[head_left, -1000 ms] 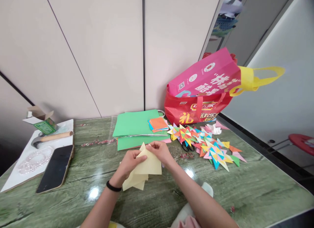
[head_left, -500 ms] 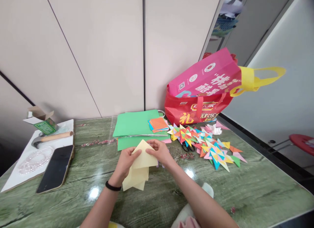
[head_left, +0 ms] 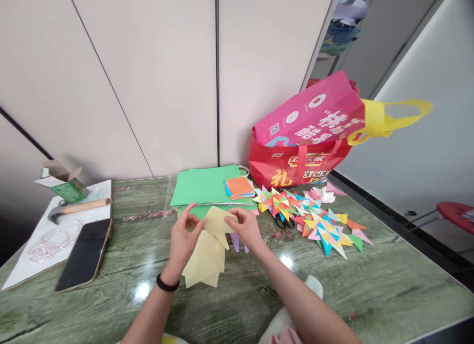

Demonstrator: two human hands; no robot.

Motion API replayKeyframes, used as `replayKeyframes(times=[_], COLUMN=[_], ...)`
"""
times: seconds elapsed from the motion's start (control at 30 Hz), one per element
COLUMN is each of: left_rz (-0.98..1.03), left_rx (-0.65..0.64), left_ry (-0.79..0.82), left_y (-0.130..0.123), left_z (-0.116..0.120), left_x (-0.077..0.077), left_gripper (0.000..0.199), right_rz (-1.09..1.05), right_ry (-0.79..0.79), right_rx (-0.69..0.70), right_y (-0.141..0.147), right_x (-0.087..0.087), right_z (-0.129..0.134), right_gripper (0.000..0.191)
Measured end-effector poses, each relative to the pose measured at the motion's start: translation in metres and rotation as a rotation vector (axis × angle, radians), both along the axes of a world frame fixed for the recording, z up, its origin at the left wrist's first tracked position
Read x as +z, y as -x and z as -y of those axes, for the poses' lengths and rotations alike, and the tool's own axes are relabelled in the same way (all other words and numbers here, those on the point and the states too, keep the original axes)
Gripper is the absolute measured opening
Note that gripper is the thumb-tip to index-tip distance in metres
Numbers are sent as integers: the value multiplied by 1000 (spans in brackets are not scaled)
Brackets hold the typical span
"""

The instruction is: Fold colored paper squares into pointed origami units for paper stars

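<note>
A pale yellow sheet of folded paper (head_left: 218, 219) is pinched at its right edge by my right hand (head_left: 247, 229), thumb in front and the other fingers behind. My left hand (head_left: 185, 239) is at the paper's left edge, index finger raised and fingers apart, with the thumb tip close to or touching the edge. Below, a loose stack of pale yellow paper squares (head_left: 203, 265) lies on the table, partly overlapped by a hanging flap of the folded paper. Purple folded pieces (head_left: 236, 241) show beside my right hand.
Green sheets (head_left: 203, 183) lie behind my hands, with orange squares (head_left: 240, 186) on top. Colourful folded-paper stars (head_left: 326, 230) and black-handled scissors (head_left: 283, 222) lie right, before a red bag (head_left: 266, 166). At left are a phone (head_left: 84, 255), a hammer (head_left: 79, 207) and a green box (head_left: 68, 191).
The paper has been turned and now shows a smaller, tilted shape. My left hand has moved slightly left, its fingers spreading off the paper; the right hand still pinches it. More of the stack shows.
</note>
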State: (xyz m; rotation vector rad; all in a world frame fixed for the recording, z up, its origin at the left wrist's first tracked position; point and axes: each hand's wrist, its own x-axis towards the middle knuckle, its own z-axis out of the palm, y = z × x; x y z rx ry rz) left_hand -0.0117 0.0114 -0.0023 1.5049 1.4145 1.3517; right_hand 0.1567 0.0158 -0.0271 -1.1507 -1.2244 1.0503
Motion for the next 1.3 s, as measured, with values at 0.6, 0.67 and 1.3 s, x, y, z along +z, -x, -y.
replayKeyframes(times=[0.6, 0.67, 1.3], left_rz=[80, 98, 109], left_rx=[-154, -146, -158], left_ry=[131, 129, 135], left_y=[-5, -3, -5], left_z=[5, 4, 8], left_x=[4, 5, 7], left_gripper=[16, 16, 15], right_rz=[390, 350, -54], right_ry=[-585, -587, -38], right_rx=[-133, -119, 80], right_y=[1, 1, -5], right_x=[-5, -3, 10], right_z=[7, 7, 1], right_gripper=[19, 16, 23])
